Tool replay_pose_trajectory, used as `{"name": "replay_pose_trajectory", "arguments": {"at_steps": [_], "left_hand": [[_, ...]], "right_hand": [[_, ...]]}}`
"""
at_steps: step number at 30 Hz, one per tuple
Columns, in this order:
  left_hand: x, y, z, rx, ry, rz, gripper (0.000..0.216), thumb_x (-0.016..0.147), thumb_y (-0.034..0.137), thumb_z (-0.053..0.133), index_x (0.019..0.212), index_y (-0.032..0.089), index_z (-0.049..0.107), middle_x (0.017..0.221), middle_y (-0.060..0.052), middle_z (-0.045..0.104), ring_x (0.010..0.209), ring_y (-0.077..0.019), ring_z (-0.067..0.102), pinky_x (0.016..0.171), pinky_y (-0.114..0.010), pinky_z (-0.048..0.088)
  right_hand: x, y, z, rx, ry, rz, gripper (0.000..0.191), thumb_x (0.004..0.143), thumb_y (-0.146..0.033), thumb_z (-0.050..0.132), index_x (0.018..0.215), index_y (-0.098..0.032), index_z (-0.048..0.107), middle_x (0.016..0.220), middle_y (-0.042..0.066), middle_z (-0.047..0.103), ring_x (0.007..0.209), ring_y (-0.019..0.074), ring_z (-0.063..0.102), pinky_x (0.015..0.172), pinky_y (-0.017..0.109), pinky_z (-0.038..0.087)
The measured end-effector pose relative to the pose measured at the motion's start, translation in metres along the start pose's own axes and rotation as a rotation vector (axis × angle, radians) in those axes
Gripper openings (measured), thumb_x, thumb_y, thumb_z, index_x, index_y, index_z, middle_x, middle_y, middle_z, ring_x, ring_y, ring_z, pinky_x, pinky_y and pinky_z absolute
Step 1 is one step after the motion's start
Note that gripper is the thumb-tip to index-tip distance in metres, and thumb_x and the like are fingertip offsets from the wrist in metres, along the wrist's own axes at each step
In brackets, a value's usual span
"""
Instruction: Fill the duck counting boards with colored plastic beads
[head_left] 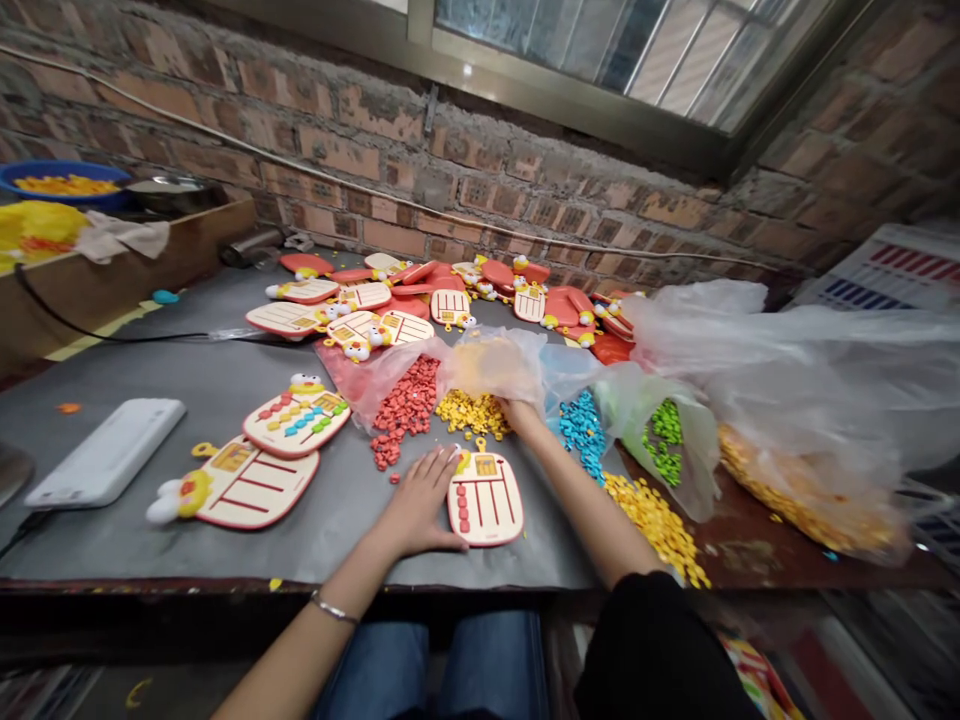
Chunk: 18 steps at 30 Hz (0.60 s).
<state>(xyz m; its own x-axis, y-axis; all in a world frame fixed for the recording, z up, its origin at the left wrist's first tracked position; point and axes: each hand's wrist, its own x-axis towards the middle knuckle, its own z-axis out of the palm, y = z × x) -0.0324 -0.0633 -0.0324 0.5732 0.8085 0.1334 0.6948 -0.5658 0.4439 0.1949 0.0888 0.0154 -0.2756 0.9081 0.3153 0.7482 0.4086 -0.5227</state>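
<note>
A rounded cream-and-red plastic counting board (485, 505) is laid flat on the grey tabletop (225, 565), directly in front of the wearer. Its long axis runs roughly away from the body, a small yellow tab stands at the far end, and a column of small red pieces (463, 510) is set along its left side. The left hand (418, 505) is the nearer one, with a silver bracelet (334, 607) at its wrist. It is spread open and pressed flat on the tabletop, the thumb just beside the board's left edge, and nothing is grasped. The right hand (519, 418) is extended beyond the board's far end, at the edge of a heap of small yellow pieces (472, 415). Its fingers are hidden by a crumpled clear plastic bag (495, 365), so whether anything is held cannot be told. A heap of small red pieces (405, 410) is spread to the left of the yellow ones, and small blue pieces (581, 432) lie to the right. Two similar cream-and-red boards (240, 490) are laid further left — well apart from both hands.
</note>
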Motion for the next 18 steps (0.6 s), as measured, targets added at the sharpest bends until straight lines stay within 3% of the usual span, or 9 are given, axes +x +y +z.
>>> {"name": "replay_pose_trajectory", "arguments": {"at_steps": [3, 9, 14, 18], "left_hand": [[0.000, -0.001, 0.001, 0.000, 0.011, 0.013, 0.130, 0.055, 0.082, 0.065, 0.154, 0.018, 0.011, 0.158, -0.017, 0.018, 0.145, -0.0377, 0.017, 0.116, -0.053, 0.020], [0.001, 0.000, -0.002, 0.002, 0.002, 0.027, 0.129, 0.056, 0.081, 0.066, 0.154, 0.020, 0.008, 0.158, -0.016, 0.019, 0.145, -0.0382, 0.016, 0.115, -0.053, 0.021], [0.000, 0.001, -0.003, 0.014, -0.003, 0.011, 0.127, 0.058, 0.082, 0.064, 0.154, 0.019, 0.008, 0.158, -0.016, 0.018, 0.144, -0.0384, 0.018, 0.114, -0.053, 0.022], [0.000, 0.000, -0.002, 0.018, 0.012, 0.012, 0.127, 0.058, 0.083, 0.061, 0.154, 0.020, 0.008, 0.158, -0.016, 0.018, 0.144, -0.0379, 0.019, 0.114, -0.053, 0.022]], "right_hand": [[-0.022, 0.016, 0.001, -0.016, 0.035, 0.055, 0.025, 0.094, -0.022, 0.045, 0.104, -0.018, 0.067, 0.107, 0.011, 0.068, 0.103, 0.0246, 0.061, 0.095, 0.043, 0.047], [-0.072, 0.029, -0.009, 0.065, 0.169, -0.025, 0.021, 0.087, -0.019, 0.050, 0.098, -0.018, 0.068, 0.097, 0.010, 0.068, 0.094, 0.0232, 0.063, 0.085, 0.039, 0.050], [-0.102, 0.019, -0.013, 0.128, 0.198, 0.030, 0.023, 0.086, -0.021, 0.053, 0.104, -0.018, 0.067, 0.094, 0.008, 0.067, 0.085, 0.0211, 0.063, 0.074, 0.034, 0.051], [-0.116, 0.002, -0.006, 0.181, 0.123, 0.033, 0.026, 0.085, -0.021, 0.056, 0.110, -0.020, 0.063, 0.089, 0.006, 0.068, 0.075, 0.0186, 0.062, 0.065, 0.030, 0.051]]}}
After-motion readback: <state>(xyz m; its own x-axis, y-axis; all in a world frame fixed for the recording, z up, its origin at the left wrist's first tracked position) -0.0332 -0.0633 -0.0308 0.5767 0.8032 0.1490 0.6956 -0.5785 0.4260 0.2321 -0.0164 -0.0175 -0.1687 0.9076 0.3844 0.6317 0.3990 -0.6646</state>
